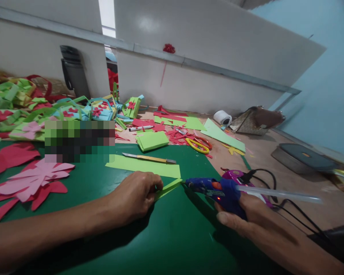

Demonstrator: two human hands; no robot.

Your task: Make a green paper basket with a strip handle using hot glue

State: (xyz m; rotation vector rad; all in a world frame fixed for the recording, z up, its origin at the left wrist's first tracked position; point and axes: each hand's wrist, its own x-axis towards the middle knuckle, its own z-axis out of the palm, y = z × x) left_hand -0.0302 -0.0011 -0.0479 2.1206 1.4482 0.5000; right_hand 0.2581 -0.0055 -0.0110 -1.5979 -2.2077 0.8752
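My left hand (137, 194) pinches a narrow folded strip of light green paper (169, 187) above the green mat (172, 244). In my right hand (246, 217) is a blue hot glue gun (215, 191) with a small red light lit and a clear glue stick (281, 194) standing out of its back. The gun's nozzle is at the far end of the strip; whether they touch I cannot tell. Just beyond lies a flat light green paper piece (143, 168), with a yellow craft knife (149, 158) resting across it.
A folded green paper packet (152, 140), scissors (199, 145) and a marker (141, 128) lie behind the knife. Pink and red paper flowers (40, 177) cover the left. A purple power strip (233, 175) with black cables sits at right. A dark bottle (74, 72) stands behind.
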